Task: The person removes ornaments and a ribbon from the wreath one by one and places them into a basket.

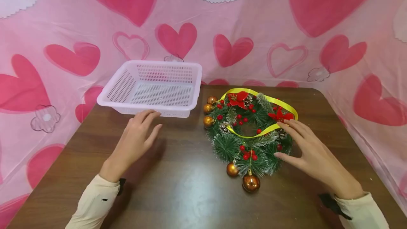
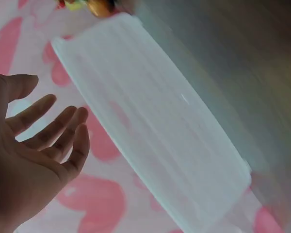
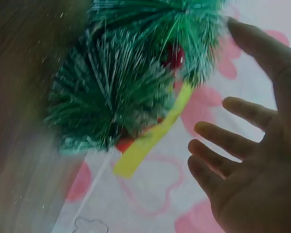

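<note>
Christmas wreath (image 1: 249, 133) lying flat on the right half of the brown table (image 1: 178, 186), green needle branches frosted at the tips, dotted with red berries, pinecones and 2 red poinsettia flowers. Yellow ribbon (image 1: 287, 108) looped over the far side and across the middle hole. Gold baubles: 3 clustered at the left edge nearest the basket, 2 more hanging off the near edge, the larger one (image 1: 251, 182) closest to the viewer. Right hand (image 1: 313, 154) beside the wreath's right edge, fingers spread and straight, fingertips just at the needles and ribbon, thumb near the lower right branches, nothing gripped; touching or only just short of it, hard to tell from the head view. From the right wrist view, the same open palm (image 3: 262, 160) with fingers apart, green branches (image 3: 131, 87) and ribbon end (image 3: 153, 138) a little away from the fingertips. Left hand (image 1: 138, 139) flat and open over the table, fingers relaxed, tips near the front rim of the white slotted basket (image 1: 152, 87), holding nothing. Basket at the far left of the table, just beside the wreath's baubles. Left wrist view blurred: open fingers (image 2: 53, 133) apart from the basket's pale wall (image 2: 155, 126). Cream sleeves at both wrists. Pink heart-patterned cloth (image 1: 334, 27) behind and at both sides.
</note>
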The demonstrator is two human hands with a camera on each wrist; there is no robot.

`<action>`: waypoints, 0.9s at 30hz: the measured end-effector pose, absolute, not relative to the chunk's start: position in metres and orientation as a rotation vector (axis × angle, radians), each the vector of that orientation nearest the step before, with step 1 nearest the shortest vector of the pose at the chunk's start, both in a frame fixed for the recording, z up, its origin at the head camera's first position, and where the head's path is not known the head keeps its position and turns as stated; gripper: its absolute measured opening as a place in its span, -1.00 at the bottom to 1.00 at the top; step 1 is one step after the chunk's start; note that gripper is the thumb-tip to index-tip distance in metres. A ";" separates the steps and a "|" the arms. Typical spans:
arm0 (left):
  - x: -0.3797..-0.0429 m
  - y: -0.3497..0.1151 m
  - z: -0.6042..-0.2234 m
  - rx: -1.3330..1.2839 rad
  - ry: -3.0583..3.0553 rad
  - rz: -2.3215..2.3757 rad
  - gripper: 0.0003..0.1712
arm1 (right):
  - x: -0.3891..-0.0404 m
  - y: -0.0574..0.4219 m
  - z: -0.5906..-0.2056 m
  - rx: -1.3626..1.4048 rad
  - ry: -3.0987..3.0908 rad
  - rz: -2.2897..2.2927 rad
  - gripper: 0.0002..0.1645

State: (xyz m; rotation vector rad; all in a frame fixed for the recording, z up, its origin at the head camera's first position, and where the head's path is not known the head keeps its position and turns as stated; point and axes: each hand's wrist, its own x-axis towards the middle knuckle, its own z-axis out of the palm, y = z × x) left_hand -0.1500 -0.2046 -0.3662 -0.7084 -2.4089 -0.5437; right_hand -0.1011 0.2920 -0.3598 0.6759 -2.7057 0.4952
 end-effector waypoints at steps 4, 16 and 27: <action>-0.149 -0.187 -0.365 -0.791 -2.458 -0.582 -0.60 | -0.106 0.284 -0.362 0.801 -2.730 0.393 0.10; -0.130 -0.121 -0.374 -1.104 -2.563 -0.541 -0.63 | -0.113 0.275 -0.372 0.876 -2.784 0.436 -0.14; -0.116 -0.065 -0.383 -1.416 -2.542 -0.583 -0.72 | -0.111 0.276 -0.384 0.845 -2.742 0.553 -0.22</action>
